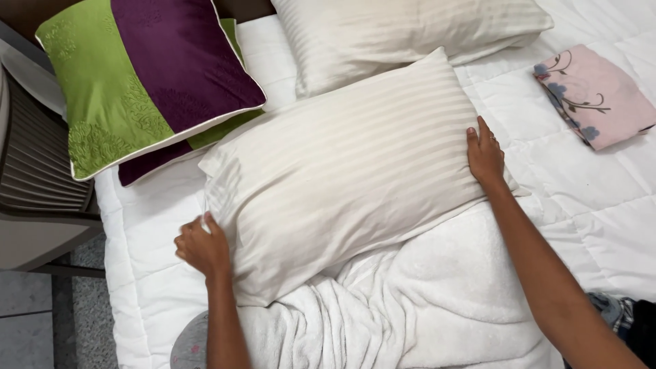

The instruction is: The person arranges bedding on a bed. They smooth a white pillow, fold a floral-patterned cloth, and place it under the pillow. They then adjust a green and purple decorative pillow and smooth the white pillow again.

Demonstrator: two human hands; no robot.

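A white striped pillow [342, 171] lies across the white quilted bed [594, 225], tilted with its right end farther away. My left hand [202, 247] grips the pillow's near left edge with curled fingers. At the pillow's right end, my right hand [484, 156] rests flat, fingers together and pointing away. A fluffy white blanket [424, 307] is bunched just under the pillow's near side, between my arms.
A second white striped pillow [403, 31] lies at the head of the bed. Green and purple cushions [147, 75] are stacked at the upper left. A folded pink floral cloth [593, 96] sits at the right. A dark slatted piece of furniture [34, 164] stands left of the bed.
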